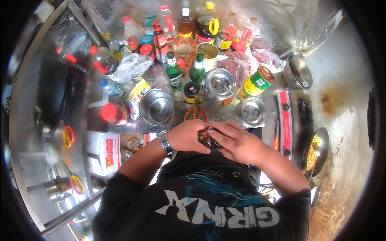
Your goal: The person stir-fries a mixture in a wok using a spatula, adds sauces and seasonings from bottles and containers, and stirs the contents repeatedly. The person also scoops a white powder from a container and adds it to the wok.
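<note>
Close to my body, my left hand (188, 137) is wrapped around a dark glass jar (208, 139); a metal watch sits on that wrist. My right hand (238, 141) lies over the same jar, its fingers across the top and side. Just beyond the hands, scissors with orange and red handles (196, 114) lie on the metal counter. A small black-lidded jar (191, 90) stands behind them, near two green glass bottles (174, 76). To its left is a steel pot (156, 106); to its right are a steel bowl (221, 82) and a smaller metal bowl (253, 111).
Sauce bottles (208, 22) and jars crowd the back of the counter (132, 129). A red-lidded jar (114, 114) stands at the left. On the right are a gas stove with a red panel (285, 126) and a wok holding yellow food (324, 150). A white carton (104, 153) stands below left.
</note>
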The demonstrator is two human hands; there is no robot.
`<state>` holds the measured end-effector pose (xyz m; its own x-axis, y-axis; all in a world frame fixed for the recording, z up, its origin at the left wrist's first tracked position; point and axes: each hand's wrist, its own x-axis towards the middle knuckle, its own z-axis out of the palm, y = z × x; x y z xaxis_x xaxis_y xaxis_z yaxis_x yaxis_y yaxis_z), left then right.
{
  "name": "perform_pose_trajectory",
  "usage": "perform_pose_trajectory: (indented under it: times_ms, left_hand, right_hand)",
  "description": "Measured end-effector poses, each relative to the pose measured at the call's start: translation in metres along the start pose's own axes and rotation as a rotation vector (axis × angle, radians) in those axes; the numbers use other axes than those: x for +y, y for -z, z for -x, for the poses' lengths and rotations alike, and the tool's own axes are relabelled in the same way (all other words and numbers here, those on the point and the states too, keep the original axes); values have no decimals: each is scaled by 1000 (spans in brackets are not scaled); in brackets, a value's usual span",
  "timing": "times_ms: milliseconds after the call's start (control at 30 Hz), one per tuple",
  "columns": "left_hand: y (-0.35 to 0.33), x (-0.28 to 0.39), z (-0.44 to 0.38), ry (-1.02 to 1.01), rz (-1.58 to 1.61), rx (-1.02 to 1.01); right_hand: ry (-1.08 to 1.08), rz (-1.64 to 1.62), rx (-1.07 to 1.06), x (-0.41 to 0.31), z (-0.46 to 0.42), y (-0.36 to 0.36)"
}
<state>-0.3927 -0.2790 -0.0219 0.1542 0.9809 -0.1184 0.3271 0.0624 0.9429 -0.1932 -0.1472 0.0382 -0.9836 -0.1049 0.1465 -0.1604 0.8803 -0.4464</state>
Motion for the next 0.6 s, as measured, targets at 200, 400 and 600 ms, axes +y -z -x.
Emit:
perform_pose_trajectory:
  times_ms: [200, 400, 600]
  left_hand:
    - [-8, -1, -8, -35, 244, -184]
    - [-7, 18, 2, -118, 138, 54]
    - [28, 10, 22, -93, -146, 418]
  right_hand:
    - [68, 47, 103, 6, 8, -3]
    - [-60, 46, 234, 6, -8, -15]
    - [-225, 6, 299, -8, -41, -15]
